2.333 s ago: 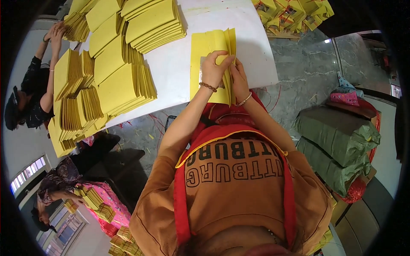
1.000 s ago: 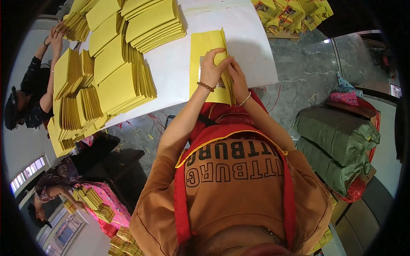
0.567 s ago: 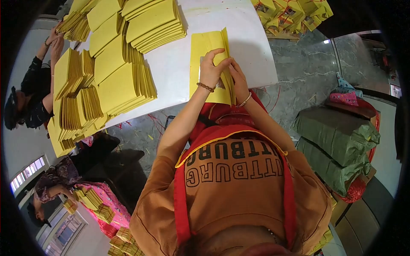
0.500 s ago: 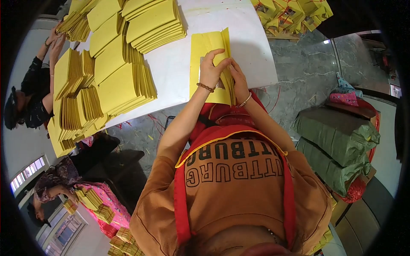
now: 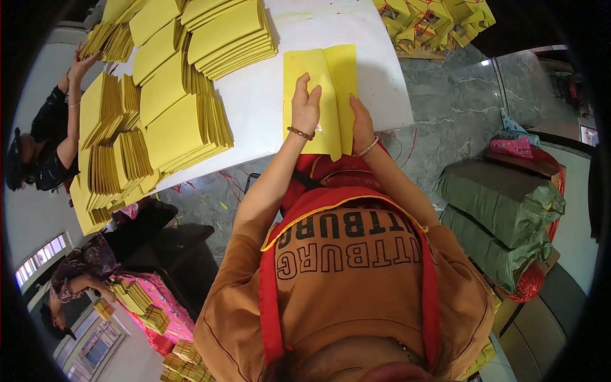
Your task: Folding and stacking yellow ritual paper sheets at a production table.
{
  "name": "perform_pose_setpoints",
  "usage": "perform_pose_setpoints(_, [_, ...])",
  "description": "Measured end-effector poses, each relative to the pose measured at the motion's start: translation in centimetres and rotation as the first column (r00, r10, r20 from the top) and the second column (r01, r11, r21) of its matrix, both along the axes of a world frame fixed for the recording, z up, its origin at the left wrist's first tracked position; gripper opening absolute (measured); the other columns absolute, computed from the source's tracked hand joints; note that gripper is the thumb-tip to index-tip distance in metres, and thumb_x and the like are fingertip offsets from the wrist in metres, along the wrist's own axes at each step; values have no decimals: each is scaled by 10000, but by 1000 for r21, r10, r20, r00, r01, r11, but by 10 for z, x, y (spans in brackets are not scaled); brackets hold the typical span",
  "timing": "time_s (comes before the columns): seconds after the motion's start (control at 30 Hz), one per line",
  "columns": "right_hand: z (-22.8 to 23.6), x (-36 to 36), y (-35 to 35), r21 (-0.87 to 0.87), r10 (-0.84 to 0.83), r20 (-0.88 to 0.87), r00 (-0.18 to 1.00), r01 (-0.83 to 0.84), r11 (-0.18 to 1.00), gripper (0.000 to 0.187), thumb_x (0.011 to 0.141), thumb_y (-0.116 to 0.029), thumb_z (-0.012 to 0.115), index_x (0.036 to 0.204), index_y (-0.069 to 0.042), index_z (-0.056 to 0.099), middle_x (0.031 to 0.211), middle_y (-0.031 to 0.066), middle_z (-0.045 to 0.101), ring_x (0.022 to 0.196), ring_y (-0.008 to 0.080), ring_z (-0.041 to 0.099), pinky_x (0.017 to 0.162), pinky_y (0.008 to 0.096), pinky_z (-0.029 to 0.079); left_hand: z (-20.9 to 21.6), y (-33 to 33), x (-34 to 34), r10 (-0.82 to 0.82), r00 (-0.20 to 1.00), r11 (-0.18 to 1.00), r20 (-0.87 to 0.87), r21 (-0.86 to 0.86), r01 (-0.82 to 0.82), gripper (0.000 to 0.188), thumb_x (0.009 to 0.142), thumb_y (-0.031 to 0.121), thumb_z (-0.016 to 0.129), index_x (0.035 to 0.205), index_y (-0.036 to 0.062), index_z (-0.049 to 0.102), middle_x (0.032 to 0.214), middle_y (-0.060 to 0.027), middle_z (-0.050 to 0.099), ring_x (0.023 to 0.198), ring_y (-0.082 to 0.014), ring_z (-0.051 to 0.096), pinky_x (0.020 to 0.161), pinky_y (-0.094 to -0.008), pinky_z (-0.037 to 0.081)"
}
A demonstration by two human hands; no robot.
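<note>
Clock directions were taken from the yellow sheet, which lay creased lengthwise on the near edge of the white table, its lower end out over the apron at 6 o'clock.

The left hand covered part of the sheet's left half, thumb and forefinger a narrow gap apart with nothing between them; its remaining fingers were obscured. The right hand stood at the sheet's right edge, fingers close together — whether they gripped that edge could not be determined.

Obstructions: one stack of folded yellow pieces sat at 10 o'clock, apart from the sheet, and a second stack at nearly 9. Further fanned pieces crowded the table's far left side. A co-worker at 9 o'clock reached toward yellow pieces there; a second person was bent over smaller yellow bundles at 8.

Off the table, red-corded yellow items were piled at 2 o'clock. Green wrapped packages occupied the floor side at 4 — a pink cloth lay just beyond them.
</note>
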State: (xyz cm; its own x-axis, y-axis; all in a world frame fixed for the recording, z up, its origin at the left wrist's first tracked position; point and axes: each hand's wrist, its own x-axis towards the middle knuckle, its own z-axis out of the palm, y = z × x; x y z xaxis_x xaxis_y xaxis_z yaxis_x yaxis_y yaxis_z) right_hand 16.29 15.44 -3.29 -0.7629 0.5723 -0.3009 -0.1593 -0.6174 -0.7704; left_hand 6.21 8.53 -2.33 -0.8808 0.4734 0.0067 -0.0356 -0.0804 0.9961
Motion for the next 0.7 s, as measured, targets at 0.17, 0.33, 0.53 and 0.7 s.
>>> perform_pose_setpoints(0.17, [15, -3, -4, -36, -42, 40, 998, 44, 998, 370, 915, -265, 368, 1127, 20, 471, 1045, 74, 539, 940, 142, 507, 818, 260, 399, -6, -9, -11, -199, 963, 979, 182, -2, 202, 215, 855, 86, 496, 1062, 45, 455, 814, -11, 551, 591, -44, 479, 483, -184, 386])
perform_pose_setpoints(0.33, [33, -5, -1, -287, -29, -82, 996, 5, 958, 330, 916, -261, 354, 1127, -31, 461, 1015, 67, 549, 903, 167, 538, 784, 284, 433, 2, -17, -18, -147, 918, 973, 368, 223, 66, 191, 842, 36, 491, 1028, 36, 448, 889, -33, 525, 740, -81, 493, 613, -213, 424])
perform_pose_setpoints(0.53, [20, -1, 9, -355, -5, -127, 992, -41, 934, 325, 908, -263, 372, 1137, -53, 468, 1005, 50, 565, 859, 166, 559, 739, 280, 466, 22, -28, -30, -133, 921, 940, 367, 340, 0, 484, 819, -53, 447, 1239, 65, 239, 1206, -126, 367, 1035, -209, 451, 830, -322, 452])
perform_pose_setpoints(0.7, [33, -1, 4, -305, 13, -154, 988, -60, 950, 329, 906, -246, 373, 1165, -56, 443, 1059, 50, 540, 922, 162, 534, 796, 285, 443, 40, -33, -33, -168, 911, 928, 377, 371, 18, 517, 806, -55, 464, 1259, 73, 252, 1200, -121, 389, 1048, -211, 456, 851, -314, 449])
